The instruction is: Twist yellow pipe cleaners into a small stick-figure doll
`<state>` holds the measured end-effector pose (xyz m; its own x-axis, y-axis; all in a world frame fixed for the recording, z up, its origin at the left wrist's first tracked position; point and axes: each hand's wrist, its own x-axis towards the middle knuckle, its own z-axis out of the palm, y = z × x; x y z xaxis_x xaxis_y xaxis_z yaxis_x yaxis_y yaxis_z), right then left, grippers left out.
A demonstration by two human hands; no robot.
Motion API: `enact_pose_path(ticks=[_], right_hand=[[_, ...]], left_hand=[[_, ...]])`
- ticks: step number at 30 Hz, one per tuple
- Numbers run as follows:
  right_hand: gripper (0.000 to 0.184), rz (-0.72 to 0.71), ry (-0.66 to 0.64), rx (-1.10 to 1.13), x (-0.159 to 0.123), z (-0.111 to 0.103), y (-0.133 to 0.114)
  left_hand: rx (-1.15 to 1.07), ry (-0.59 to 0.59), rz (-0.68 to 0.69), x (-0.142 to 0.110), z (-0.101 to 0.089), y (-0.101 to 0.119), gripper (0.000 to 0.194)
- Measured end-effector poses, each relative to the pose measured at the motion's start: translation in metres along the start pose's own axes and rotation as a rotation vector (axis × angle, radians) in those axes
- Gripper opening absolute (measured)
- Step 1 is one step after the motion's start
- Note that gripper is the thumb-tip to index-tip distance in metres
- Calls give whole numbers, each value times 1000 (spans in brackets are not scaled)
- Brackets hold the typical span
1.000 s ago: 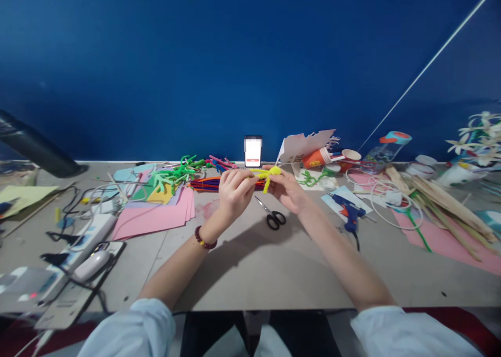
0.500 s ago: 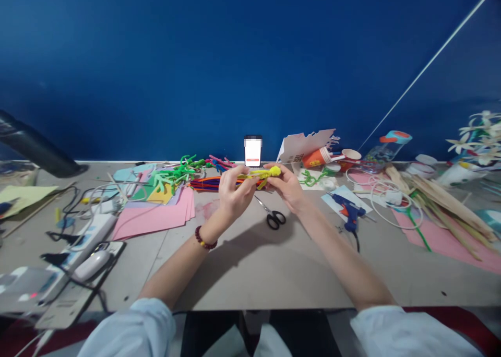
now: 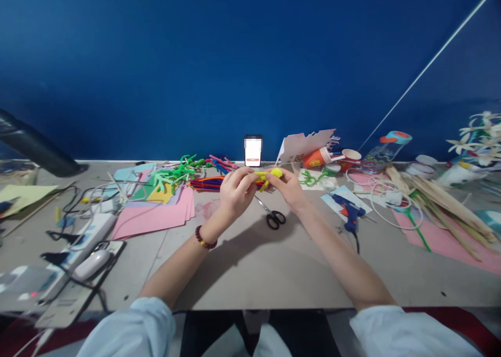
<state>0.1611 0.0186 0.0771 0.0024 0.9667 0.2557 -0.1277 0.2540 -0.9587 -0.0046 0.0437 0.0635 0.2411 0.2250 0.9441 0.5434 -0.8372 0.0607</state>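
Between my hands, above the table, is a yellow pipe cleaner figure (image 3: 263, 176) with a rounded knob at its right end. My left hand (image 3: 237, 190) is closed on its left part, the fingers curled over it. My right hand (image 3: 288, 187) pinches it near the knob, and a short yellow end hangs between the hands. Scissors (image 3: 276, 219) with black handles lie on the table just below. Behind my left hand lies a bundle of purple and orange pipe cleaners (image 3: 205, 183). A phone (image 3: 253, 151) with a lit screen stands against the blue wall behind.
Pink paper sheets (image 3: 151, 218) and green pipe cleaners (image 3: 180, 171) lie to the left, near a power strip (image 3: 92, 237) with cables. At right are a blue glue gun (image 3: 351, 212), an orange paper cup (image 3: 316, 157), a coiled white cable (image 3: 395, 203) and dried husks (image 3: 450, 205).
My left hand has turned slightly, its fingers closing further over the yellow figure. The knob has shifted slightly right and down, now more covered by my right fingers.
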Motion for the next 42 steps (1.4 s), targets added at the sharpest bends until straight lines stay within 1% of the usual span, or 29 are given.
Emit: enact_pose_path(ticks=[2,5,7,9,11,14,16,17,18,20,22,24,27,29,32,34,38,42], right_hand=[[34,-27,43,-34,1,1,1],[36,-33,72,-44,3,2,2],[38,0,85,-13,5,2,4],[39,55,99,41,7,0,7],[39,110,108,93,9,-3,10],[39,161,119,129,12,-7,13],[41,170,118,126,13,-8,14],[41,169,113,120,13,-9,14],[42,165,106,115,14,-10,14],[43,158,100,115,14,-11,15],[44,148,105,123,15,-11,16],[43,129,105,127,16,-12,16],[41,110,90,119,15,-13,17],[39,123,60,110,15,-13,17],[32,170,-35,81,13,-13,17],[28,184,-71,69,13,-12,17],[30,179,-35,73,12,-9,16],[33,169,41,44,10,-5,16]], left_hand=[[7,-18,-10,0,0,0,20],[-32,-80,-74,1,1,0,20],[-114,-111,-134,2,2,1,17],[-240,-128,-226,5,1,2,19],[-411,-159,-390,7,-1,2,24],[-717,-251,-738,12,-4,-2,25],[-888,-360,-954,15,-5,-6,33],[-940,-423,-1036,16,-6,-8,36],[-974,-486,-1090,17,-6,-10,38],[-1011,-582,-1111,17,-6,-11,35],[-1042,-631,-1070,17,-5,-10,29],[-1061,-653,-1047,15,-4,-8,26],[-1028,-654,-1058,14,-2,-5,26],[-1005,-638,-1072,13,-1,-5,27],[-1007,-574,-1111,11,1,-5,27],[-1030,-542,-1139,9,3,-6,28],[-1059,-512,-1184,5,8,-7,32],[-980,-400,-1138,4,11,0,30]])
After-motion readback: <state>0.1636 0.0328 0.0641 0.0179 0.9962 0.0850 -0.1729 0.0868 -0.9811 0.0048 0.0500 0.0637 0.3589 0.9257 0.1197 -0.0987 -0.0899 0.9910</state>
